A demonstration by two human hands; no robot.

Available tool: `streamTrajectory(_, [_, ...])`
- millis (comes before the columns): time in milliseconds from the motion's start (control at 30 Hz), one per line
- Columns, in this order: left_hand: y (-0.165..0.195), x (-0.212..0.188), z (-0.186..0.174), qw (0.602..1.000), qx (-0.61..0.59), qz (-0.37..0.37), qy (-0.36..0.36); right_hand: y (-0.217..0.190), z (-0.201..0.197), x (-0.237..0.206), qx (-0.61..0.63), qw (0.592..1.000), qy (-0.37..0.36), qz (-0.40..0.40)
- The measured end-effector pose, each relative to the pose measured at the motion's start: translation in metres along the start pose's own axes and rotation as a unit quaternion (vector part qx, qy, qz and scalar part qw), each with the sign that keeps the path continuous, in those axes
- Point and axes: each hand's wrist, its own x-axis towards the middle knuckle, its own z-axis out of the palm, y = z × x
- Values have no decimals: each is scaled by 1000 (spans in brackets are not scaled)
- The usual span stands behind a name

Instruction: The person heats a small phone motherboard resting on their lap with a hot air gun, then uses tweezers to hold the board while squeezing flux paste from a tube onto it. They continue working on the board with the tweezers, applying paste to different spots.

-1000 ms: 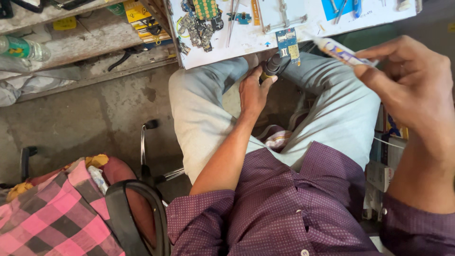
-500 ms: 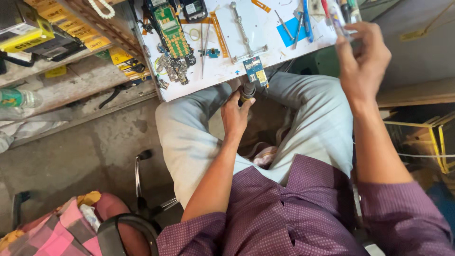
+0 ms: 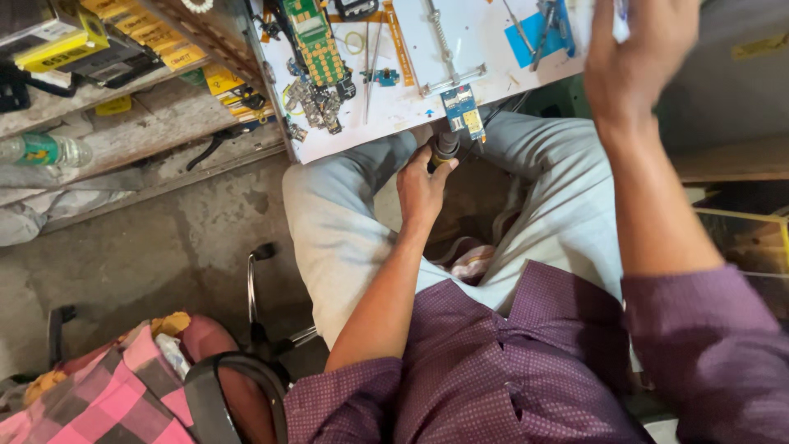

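Left hand (image 3: 423, 185) sat center frame, fingers curled tight around a dark cylindrical tool handle (image 3: 445, 146) with a yellowish band, held just under the near edge of the white surface (image 3: 477, 49). The handle pointed up toward a small blue circuit board (image 3: 462, 111) with gold contacts lying at that edge; couldn't tell if the two touched.

Right hand (image 3: 633, 49) was raised at upper right, over the surface's right end, fingers closed around something thin and pale at the top edge of the frame. The item was mostly cut off and blurred, no ID possible.

On the surface: a long green circuit board (image 3: 312, 37) with a grid of gold pads at upper center, a heap of small grey metal parts (image 3: 316, 103) just below it, thin metal rods (image 3: 444, 41), a flat blue patch (image 3: 530, 37) with tweezers-like metal tools across it. The top looked smooth, scuffed, matte white.

Upper left: rough, dusty wooden shelves (image 3: 123, 123) with yellow boxes (image 3: 57, 49) and a clear plastic bottle (image 3: 41, 150). Floor (image 3: 156, 255) was bare, stained concrete.

The person sat with light grey trousers (image 3: 329, 214) and a maroon shirt with fine dots (image 3: 493, 370). Lower left: pink-and-black checked fabric (image 3: 99, 395) and a black curved strap (image 3: 238, 378), beside a chrome tubular stool frame (image 3: 255, 288).
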Motion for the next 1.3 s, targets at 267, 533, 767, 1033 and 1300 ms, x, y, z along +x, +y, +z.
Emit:
streamTrajectory(267, [-5,0,2,1000,2,14,-8,-66,6,-163,188,865,-273,376])
streamTrajectory(533, [-1,-3,-2,999,-18,32,1,-83,87,-189,294,825,-353,330])
streamTrajectory(767, [-10,-6,4,996,-61,-52,-31,-94,108,-195,294,773,-315,465])
streamTrajectory(1033, [9,-19,-51,991,126,30,-27,-105,134,-220,321,795,-256,447])
streamTrajectory(1300, [109,-3,-138,987,85,-3,134,-96,127,-205,324,796,-278,428])
